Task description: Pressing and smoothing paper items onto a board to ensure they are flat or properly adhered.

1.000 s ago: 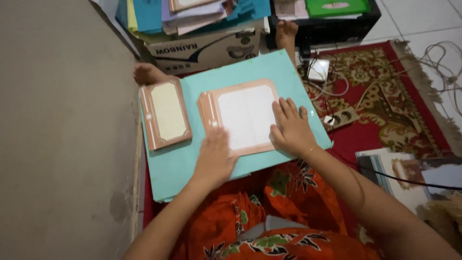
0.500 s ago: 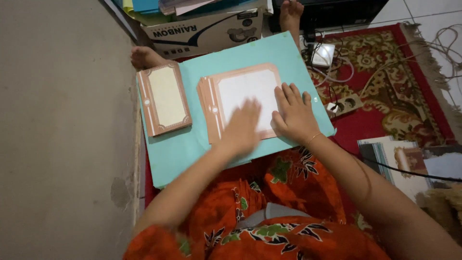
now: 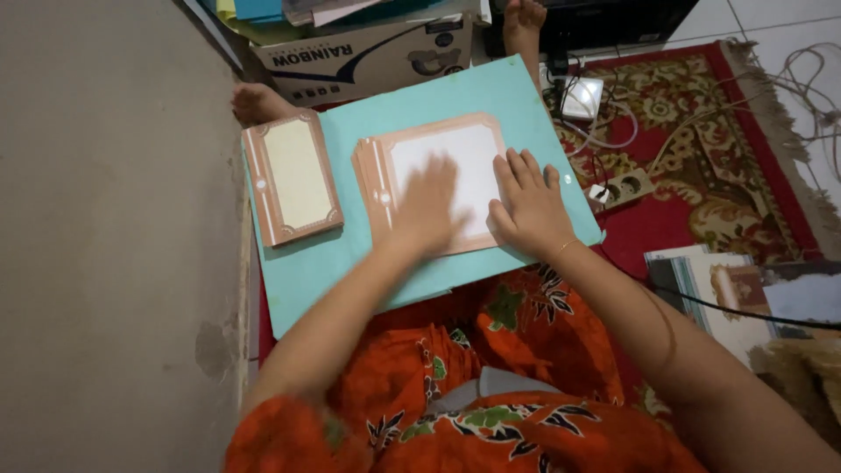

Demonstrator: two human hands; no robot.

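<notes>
Card stack [image 3: 438, 158] under both flat hands [image 3: 526, 206]

A red patterned rug [image 3: 701, 131] with cream and green floral motifs and a fringed edge covers the floor on the right. Beside its far right fringe, pale floor tiles [image 3: 788, 17] show, crossed by loose white cables [image 3: 802, 83]. On the rug lie a beige power strip [image 3: 624, 187] and a small white box [image 3: 583, 96]. Well left of the rug rises a plain grey wall [image 3: 105, 219]. Beyond the rug's top left corner sits a cardboard box [image 3: 368, 57] heaped with papers.
</notes>
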